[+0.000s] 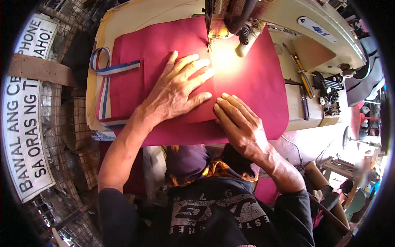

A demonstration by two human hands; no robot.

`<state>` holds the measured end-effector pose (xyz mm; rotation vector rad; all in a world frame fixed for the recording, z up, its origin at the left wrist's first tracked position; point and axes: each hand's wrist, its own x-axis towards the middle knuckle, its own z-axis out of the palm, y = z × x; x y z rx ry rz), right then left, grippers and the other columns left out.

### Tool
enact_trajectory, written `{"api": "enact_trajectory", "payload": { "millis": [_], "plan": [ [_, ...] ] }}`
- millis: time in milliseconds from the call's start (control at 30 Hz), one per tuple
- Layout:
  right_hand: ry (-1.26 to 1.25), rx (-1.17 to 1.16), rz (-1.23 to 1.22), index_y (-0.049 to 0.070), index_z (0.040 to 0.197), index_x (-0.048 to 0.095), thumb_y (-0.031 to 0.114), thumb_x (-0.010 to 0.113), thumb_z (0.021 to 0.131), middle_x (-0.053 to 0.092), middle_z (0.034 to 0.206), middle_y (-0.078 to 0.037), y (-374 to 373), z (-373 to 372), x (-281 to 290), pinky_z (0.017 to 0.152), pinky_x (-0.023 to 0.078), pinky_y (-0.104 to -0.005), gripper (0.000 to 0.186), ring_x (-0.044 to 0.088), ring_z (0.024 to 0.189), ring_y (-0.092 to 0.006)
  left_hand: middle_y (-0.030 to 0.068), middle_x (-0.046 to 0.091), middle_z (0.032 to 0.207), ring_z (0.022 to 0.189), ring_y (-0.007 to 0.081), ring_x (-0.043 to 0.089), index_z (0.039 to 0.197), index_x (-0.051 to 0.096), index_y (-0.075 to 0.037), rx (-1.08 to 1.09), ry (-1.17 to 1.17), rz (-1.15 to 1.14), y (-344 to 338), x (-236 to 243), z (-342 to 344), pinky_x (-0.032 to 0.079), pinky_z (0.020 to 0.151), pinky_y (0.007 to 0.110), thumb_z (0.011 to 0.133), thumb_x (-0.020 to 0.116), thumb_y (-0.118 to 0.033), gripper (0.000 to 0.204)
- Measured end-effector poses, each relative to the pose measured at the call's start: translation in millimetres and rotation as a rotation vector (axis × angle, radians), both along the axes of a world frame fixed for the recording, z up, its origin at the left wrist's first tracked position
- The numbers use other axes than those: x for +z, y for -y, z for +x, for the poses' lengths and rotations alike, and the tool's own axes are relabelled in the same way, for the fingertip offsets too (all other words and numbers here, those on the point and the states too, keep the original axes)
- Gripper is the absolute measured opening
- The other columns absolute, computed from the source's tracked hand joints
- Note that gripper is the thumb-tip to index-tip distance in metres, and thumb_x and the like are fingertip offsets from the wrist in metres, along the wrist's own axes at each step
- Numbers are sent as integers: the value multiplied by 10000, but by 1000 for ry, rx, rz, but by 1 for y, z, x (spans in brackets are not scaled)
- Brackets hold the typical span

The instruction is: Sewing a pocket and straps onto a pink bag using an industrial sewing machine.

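Both hands flat on red fabric at the sewing machine, feeding stage.

Upper left of the frame: a striped ribbon [108,70] lies stitched along the red fabric [255,88] edge on the pale surface [123,18]. Centre: the left hand [177,92] is spread flat, grip released, pressing the fabric. Just right of it, the right hand [238,121] likewise lies flat, grasping nothing. Upper centre: the sewing machine [312,24] needle sits at the fabric's far edge; no seam line is discernible under the lamp glare, so most sewing appears outstanding.

Sewing machine [288,16] cut off at the top edge, needle lost in lamp glare, red cloth [164,49] hidden under both hands, small tools at right blurred
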<state>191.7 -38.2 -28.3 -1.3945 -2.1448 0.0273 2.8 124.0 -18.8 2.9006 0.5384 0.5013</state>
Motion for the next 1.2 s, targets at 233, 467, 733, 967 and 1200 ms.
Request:
{"api": "enact_trajectory", "payload": {
  "millis": [233, 467, 733, 967, 1200],
  "plan": [
    [64, 32, -108, -97, 1243, 630, 100, 622, 832, 606, 1291, -230, 1, 7, 10, 1133, 408, -547, 456, 568, 1298, -366, 135, 518, 1465, 1436, 370, 391, 1412, 598, -138, 17, -65, -20, 0, 0, 4, 237, 1216, 626, 917, 640, -575, 662],
    [77, 30, -109, -97, 1258, 618, 110, 609, 816, 590, 1317, -230, -14, 7, 13, 1136, 407, -542, 488, 554, 1314, -366, 137, 512, 1472, 1439, 369, 387, 1405, 598, -118, 10, -55, -25, -16, 2, 4, 228, 1214, 626, 905, 669, -527, 650],
    [67, 22, -89, -73, 1272, 621, 130, 588, 825, 582, 1344, -223, -14, 9, 5, 1159, 389, -535, 491, 546, 1327, -363, 148, 505, 1476, 1445, 372, 375, 1405, 593, -108, 19, -53, -2, -12, -3, 6, 220, 1223, 606, 909, 674, -469, 619],
    [93, 15, -87, -68, 1259, 633, 143, 593, 817, 585, 1346, -216, -16, 11, 9, 1162, 391, -524, 491, 542, 1335, -350, 157, 477, 1510, 1449, 380, 374, 1446, 555, -113, 18, -61, -32, -16, -2, 9, 218, 1219, 616, 897, 682, -470, 667],
    [77, 1, -22, -89, 1234, 628, 153, 593, 799, 614, 1288, -214, -38, 14, 9, 1147, 416, -491, 499, 586, 1266, -337, 162, 476, 1517, 1440, 377, 393, 1426, 580, -108, 7, -49, 10, -35, -1, 12, 218, 1226, 608, 913, 672, -470, 635]
  ]
}}
